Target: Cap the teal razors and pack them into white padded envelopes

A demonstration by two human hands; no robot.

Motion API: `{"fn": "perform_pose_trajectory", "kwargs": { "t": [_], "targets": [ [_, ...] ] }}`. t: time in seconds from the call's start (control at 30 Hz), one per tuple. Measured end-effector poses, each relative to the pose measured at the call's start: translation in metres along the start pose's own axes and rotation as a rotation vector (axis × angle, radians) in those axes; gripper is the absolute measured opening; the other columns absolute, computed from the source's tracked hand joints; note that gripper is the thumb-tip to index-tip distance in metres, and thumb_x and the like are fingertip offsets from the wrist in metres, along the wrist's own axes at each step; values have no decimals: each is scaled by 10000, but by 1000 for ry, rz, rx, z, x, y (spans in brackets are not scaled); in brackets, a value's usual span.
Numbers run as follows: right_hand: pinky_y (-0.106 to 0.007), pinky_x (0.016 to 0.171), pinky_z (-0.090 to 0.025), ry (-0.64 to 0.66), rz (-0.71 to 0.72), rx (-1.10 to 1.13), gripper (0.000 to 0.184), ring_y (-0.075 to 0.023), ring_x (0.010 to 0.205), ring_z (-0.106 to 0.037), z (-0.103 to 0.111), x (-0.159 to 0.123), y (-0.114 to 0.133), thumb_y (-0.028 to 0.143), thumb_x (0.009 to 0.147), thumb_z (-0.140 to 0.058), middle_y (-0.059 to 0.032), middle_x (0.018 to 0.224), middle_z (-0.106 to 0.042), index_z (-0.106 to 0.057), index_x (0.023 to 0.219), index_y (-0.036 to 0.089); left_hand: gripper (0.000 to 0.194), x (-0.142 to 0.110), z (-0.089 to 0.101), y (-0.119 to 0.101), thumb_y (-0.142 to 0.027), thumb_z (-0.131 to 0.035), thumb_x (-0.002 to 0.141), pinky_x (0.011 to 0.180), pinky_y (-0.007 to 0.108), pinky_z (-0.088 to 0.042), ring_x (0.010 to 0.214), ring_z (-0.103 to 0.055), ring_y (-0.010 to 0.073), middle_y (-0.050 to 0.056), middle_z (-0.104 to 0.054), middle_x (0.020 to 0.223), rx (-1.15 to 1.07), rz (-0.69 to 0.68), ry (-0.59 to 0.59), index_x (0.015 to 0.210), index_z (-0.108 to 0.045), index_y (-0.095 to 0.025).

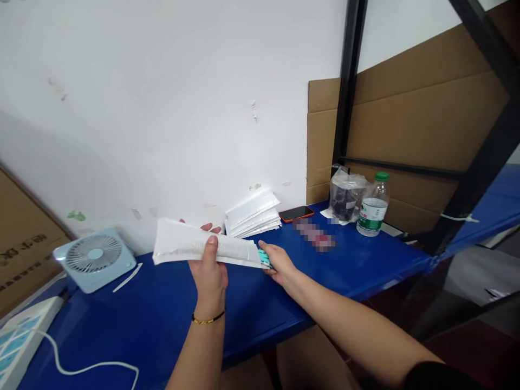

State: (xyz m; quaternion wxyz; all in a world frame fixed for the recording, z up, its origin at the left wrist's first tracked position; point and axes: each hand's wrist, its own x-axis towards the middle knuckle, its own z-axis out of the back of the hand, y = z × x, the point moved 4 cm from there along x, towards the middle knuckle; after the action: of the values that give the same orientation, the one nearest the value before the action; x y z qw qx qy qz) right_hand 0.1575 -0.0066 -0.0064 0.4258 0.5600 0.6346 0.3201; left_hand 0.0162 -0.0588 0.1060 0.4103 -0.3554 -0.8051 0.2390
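Note:
A white padded mailer (239, 249) lies across my left hand (209, 268), whose thumb presses on its near face while the fingers wrap behind. At the mailer's right end, a teal and black item (264, 259) sticks partly out of the opening; most of it is hidden inside, so its kind does not show. My right hand (278, 262) pinches the exposed end of that teal item. Both hands are raised above the blue table (260, 336). Behind them, a stack of similar white mailers (254, 214) leans near the wall.
A light blue fan (95, 257) stands at the left, beside a white strip (128, 277). A white cable (81, 372) runs along the front left. At the right are an orange-edged phone (296, 214), a bagged dark container (347, 197) and a green-capped bottle (372, 208). A black post (349, 81) rises behind.

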Motion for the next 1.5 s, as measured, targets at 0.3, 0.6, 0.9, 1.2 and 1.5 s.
{"fn": "perform_pose_trajectory", "kwargs": {
  "t": [0.3, 0.6, 0.9, 1.2, 1.5],
  "targets": [
    [-183, 286, -223, -162, 211, -478, 359, -96, 296, -463, 47, 30, 21, 514, 711, -599, 35, 397, -505, -553, 614, 172, 559, 12, 46, 3, -220, -615, 743, 864, 324, -462, 920, -581, 133, -12, -567, 1038, -53, 35, -186, 1245, -411, -358],
    [-252, 564, -331, -215, 515, -1015, 373, -163, 617, -522, 58, 25, 35, 464, 801, -504, -20, 566, -525, -530, 547, 192, 477, 20, 52, -23, -229, -596, 741, 839, 326, -483, 899, -576, 135, -18, -579, 1031, -110, 9, -67, 1184, -468, -350],
    [-313, 747, -339, -4, 766, -1456, 295, -201, 849, -469, 29, 13, 19, 433, 870, -450, -64, 838, -557, -606, 784, 199, 371, 34, 66, 9, -483, -513, 678, 947, 447, -425, 1079, -537, 240, 7, -642, 960, -342, 239, -8, 959, -576, -249],
    [-339, 859, -346, -59, 882, -1060, 202, -205, 952, -480, 28, -7, 53, 336, 871, -467, -57, 920, -551, -627, 872, 213, 365, 28, 47, 3, -393, -502, 732, 918, 448, -435, 1033, -550, 218, 22, -603, 1026, -334, 171, -14, 1075, -543, -274],
    [-393, 937, -331, 130, 829, -962, 205, -250, 1099, -447, -15, -29, 64, 149, 620, -660, -57, 1043, -524, -686, 808, 227, 375, 19, 21, 1, -368, -483, 741, 905, 439, -443, 965, -563, 199, 11, -582, 1036, -323, 94, -8, 1103, -523, -279]
  ]
}}
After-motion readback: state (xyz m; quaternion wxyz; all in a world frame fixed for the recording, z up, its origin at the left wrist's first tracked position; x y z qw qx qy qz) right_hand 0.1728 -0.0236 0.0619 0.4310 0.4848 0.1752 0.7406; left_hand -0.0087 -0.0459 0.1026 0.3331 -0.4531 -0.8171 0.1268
